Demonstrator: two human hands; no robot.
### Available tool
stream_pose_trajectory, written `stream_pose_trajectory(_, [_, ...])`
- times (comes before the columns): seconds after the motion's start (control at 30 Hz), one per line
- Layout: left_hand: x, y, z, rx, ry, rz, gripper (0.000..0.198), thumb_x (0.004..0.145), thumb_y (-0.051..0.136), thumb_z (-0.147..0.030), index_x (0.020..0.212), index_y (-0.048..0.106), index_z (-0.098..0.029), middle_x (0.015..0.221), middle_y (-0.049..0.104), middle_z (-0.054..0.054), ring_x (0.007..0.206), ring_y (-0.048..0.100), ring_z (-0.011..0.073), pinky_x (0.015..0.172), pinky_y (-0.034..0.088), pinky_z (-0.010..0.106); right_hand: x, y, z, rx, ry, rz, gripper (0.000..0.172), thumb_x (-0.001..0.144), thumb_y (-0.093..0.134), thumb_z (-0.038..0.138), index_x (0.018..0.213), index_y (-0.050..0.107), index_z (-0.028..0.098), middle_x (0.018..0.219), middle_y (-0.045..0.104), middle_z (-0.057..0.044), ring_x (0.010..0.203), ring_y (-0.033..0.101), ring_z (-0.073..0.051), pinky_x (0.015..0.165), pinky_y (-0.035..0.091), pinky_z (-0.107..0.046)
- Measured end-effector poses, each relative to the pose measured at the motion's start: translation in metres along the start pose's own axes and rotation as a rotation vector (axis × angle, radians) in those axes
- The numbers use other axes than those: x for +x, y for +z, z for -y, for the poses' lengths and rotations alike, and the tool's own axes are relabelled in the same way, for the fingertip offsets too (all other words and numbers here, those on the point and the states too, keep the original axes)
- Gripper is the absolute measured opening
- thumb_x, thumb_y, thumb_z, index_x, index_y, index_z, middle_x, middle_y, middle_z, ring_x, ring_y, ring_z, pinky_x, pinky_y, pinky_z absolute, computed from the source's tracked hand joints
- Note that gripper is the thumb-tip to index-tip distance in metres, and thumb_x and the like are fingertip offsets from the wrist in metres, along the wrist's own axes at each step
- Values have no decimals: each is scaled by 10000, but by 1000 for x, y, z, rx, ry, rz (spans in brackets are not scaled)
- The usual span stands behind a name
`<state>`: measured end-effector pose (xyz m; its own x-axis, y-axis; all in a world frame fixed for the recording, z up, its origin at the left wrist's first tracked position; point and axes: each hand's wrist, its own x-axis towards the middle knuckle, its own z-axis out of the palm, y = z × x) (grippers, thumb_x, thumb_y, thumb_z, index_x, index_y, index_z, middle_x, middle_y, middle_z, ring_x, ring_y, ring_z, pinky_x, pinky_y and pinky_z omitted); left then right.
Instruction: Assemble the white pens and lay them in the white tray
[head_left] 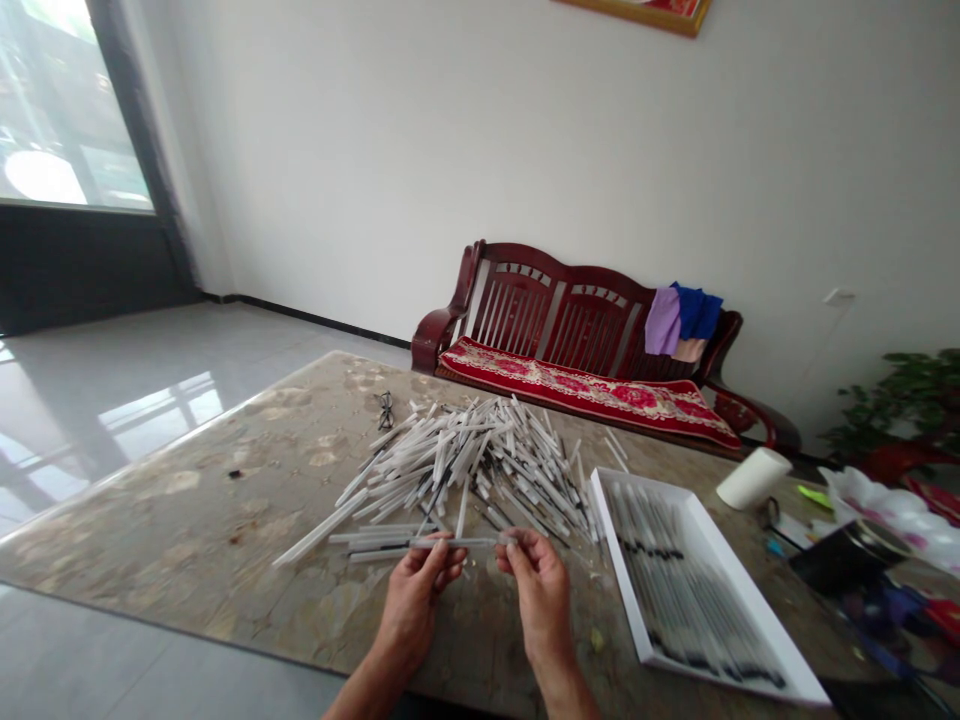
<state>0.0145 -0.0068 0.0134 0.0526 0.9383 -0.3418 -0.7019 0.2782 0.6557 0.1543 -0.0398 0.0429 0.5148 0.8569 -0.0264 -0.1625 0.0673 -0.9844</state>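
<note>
- In the head view, the left hand [415,612] and the right hand [541,604] were held close together above the near edge of a marble-patterned table top [187,530].
- Each hand pinched one end of a slim white tube [459,543] between thumb and fingers. The remaining fingers were only partly curled, and the tube spanned the gap between the hands almost level.
- A loose heap of white tubes [465,462] with dark inner parts sprawled just beyond the hands, with a few strays lying apart from it near the fingers.
- To the right stood a shallow white tray [621,560], with more tubes laid in parallel rows [694,590] inside it.
- A pair of glasses [385,410] lay just beyond the heap's left side, and a white roll [754,478] lay past the tray.
- The pinch rested on little more than the fingertips, so a slip could have dropped the tube back among the others, where it could have been hard to tell apart.
- Uneven pulling or twisting between the hands could have bent the thin tube or worked its parts loose.
- On the smooth table top, a nudged tube could have rolled away, and a careless knock could have pushed the tray's neat rows out of line.
</note>
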Motion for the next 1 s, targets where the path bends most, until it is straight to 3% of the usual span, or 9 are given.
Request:
stream_pose_trajectory(0.3, [2,0,1,23,9,-12,411,512,924,-296,823,708,-134,692,741,25,661,731,169,596,585,205,7,-8,0,-84,-74,31,353,672,784,482,815,729,164,768,737,-45,697,691,-185,653,585,-293])
stream_pose_trajectory(0.63, [-2,3,-1,127,30,15,480,466,913,-429,791,726,-129,674,740,41,649,728,204,592,574,254,1,-4,-11,-98,-60,37,388,643,800,503,840,749,173,755,752,-57,656,718,-217,610,612,-323])
stream_pose_trajectory(0.87, [-5,3,-1,207,125,43,450,488,899,-452,765,721,-145,636,730,30,611,718,220,565,575,278,-4,-8,-6,-65,106,50,439,571,842,481,803,713,132,670,729,-62,562,699,-203,479,576,-277])
stream_pose_trajectory(1.0, [-5,4,-1,282,166,97,427,536,876,-473,770,725,-150,607,729,34,584,707,218,564,573,283,-7,-12,-5,22,233,54,478,529,875,453,816,694,117,666,725,-69,560,688,-184,482,556,-253])
